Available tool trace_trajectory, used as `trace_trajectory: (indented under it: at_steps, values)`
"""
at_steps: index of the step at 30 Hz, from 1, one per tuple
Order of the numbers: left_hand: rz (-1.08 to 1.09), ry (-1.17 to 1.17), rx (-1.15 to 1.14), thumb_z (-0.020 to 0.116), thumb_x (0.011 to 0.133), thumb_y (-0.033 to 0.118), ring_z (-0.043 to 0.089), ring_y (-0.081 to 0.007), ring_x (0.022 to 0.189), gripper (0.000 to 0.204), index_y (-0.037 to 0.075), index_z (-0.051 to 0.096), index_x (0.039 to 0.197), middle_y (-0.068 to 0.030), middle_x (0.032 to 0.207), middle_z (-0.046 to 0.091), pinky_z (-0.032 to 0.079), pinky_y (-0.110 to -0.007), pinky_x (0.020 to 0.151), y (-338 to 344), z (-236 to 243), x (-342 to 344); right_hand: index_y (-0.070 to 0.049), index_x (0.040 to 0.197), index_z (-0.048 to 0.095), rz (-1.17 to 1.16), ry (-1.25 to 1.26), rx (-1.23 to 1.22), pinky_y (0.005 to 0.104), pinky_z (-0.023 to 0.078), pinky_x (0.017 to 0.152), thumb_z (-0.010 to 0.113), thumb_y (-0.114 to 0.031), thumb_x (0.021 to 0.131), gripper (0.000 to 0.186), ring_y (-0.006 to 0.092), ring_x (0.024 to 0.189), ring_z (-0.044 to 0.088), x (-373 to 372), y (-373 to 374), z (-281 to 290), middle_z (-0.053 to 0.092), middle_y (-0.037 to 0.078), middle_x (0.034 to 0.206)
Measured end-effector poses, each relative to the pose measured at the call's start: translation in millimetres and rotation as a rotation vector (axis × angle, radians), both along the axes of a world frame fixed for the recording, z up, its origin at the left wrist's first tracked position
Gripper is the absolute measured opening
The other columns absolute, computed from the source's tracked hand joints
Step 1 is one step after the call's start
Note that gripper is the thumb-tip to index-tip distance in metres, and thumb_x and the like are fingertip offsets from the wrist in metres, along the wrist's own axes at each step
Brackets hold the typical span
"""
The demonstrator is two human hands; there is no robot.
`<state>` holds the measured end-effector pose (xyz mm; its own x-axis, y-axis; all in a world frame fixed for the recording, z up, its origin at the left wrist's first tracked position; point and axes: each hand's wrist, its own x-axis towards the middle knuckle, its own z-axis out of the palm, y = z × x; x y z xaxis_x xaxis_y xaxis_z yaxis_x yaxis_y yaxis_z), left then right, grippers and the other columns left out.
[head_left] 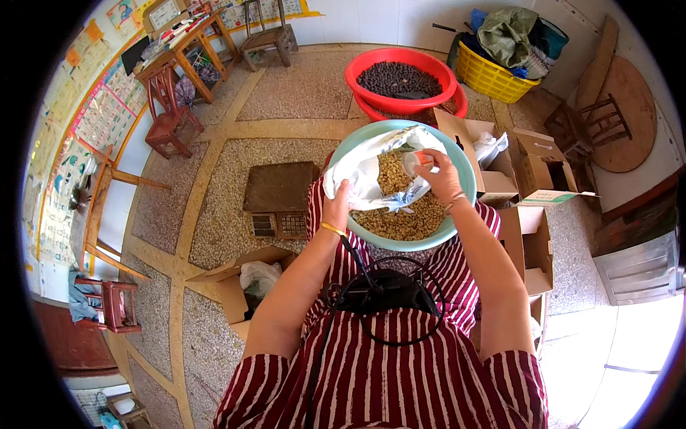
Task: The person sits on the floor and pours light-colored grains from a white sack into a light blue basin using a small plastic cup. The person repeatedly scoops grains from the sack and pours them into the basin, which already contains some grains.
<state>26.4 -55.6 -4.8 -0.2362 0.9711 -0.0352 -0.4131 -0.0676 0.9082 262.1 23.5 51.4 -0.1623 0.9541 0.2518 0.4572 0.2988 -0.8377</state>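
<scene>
A pale blue basin [466,164] rests on my lap, with a layer of small tan kernels [400,224] in it. A white plastic bag [364,175] with blue print lies open over the basin, and more tan kernels show inside its mouth. My left hand [336,207] is closed on the bag's left edge. At the bag's right side, my right hand [443,179] grips a small whitish cup [412,161] with an orange patch, partly covered by my fingers. The cup is tilted at the bag's mouth; its contents cannot be made out.
Beyond the basin stand stacked red basins [446,79] with dark round pieces, and a full yellow basket [493,77]. Cardboard boxes [543,168] crowd the right. A platform scale [280,187] and an open box [232,297] sit left. Chairs [166,107] line the left wall.
</scene>
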Motion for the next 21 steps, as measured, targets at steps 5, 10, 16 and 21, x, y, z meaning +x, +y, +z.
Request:
trace_trajectory:
  at_steps: [5, 10, 16, 21]
  values:
    - [0.065, -0.110, -0.128, 0.046, 0.091, 0.029, 0.057, -0.0168, 0.091, 0.040, 0.002, 0.046, 0.120, -0.0084, 0.103, 0.057, 0.049, -0.030, 0.073, 29, 32, 7, -0.001, 0.106, 0.058, 0.194, 0.118, -0.527, 0.0238, 0.046, 0.070, 0.072, -0.019, 0.071, 0.042, 0.0094, 0.076, 0.055, 43, 3, -9, 0.061, 0.005, 0.087]
    - [0.079, -0.288, 0.012, 0.052, 0.088, 0.029, 0.057, -0.0094, 0.074, 0.033, 0.008, 0.049, 0.112, -0.0015, 0.093, 0.058, 0.044, -0.022, 0.052, 70, 34, 13, -0.002, 0.106, 0.057, 0.377, -0.443, -0.227, 0.0306, 0.048, 0.070, 0.070, -0.029, 0.067, 0.049, 0.0210, 0.077, 0.060, 68, 13, -48, 0.062, 0.013, 0.087]
    - [0.070, -0.389, 0.051, 0.049, 0.090, 0.024, 0.058, -0.0177, 0.089, 0.029, 0.003, 0.049, 0.110, -0.0066, 0.101, 0.057, 0.048, -0.030, 0.071, 81, 60, 20, -0.007, 0.101, 0.056, 0.071, -0.821, -0.176, 0.0401, 0.045, 0.083, 0.064, -0.022, 0.071, 0.033, 0.0355, 0.095, 0.053, 43, 42, -81, 0.052, 0.020, 0.104]
    - [0.080, -0.403, 0.067, 0.049, 0.090, 0.024, 0.057, -0.0185, 0.092, 0.031, 0.002, 0.049, 0.112, -0.0075, 0.102, 0.057, 0.047, -0.033, 0.077, 84, 62, 16, -0.008, 0.112, 0.048, 0.049, -0.982, -0.183, 0.0407, 0.045, 0.084, 0.057, -0.013, 0.077, 0.036, 0.0361, 0.100, 0.051, 24, 63, -92, 0.047, 0.021, 0.115]
